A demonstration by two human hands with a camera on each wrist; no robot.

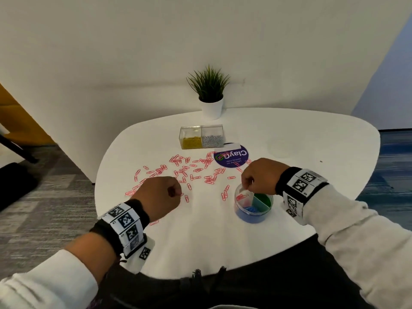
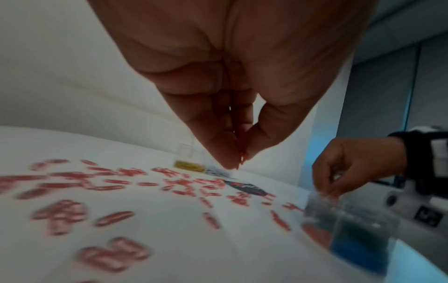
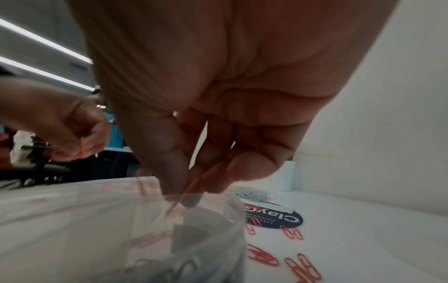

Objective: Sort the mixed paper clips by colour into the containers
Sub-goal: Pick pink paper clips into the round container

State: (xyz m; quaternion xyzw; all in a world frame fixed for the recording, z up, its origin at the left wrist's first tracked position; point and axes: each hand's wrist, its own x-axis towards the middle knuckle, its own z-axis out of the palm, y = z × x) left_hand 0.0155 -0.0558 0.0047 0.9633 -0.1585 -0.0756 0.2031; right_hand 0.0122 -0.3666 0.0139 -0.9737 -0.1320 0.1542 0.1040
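Several red paper clips (image 1: 185, 169) lie scattered across the white table (image 1: 312, 139). A round clear container (image 1: 253, 216) with red, green and blue compartments stands at the front right. My right hand (image 1: 249, 181) hovers over its red compartment, pinching a red clip (image 3: 188, 188) between thumb and fingertips. My left hand (image 1: 177, 191) is above the scattered clips, pinching a red clip (image 2: 242, 159) at its fingertips. A clear rectangular box (image 1: 201, 137) holding yellow and silver clips stands farther back.
A potted plant (image 1: 210, 94) stands at the table's far edge against the wall. A round purple sticker (image 1: 231, 157) lies beside the rectangular box. The table's front edge runs close to my lap.
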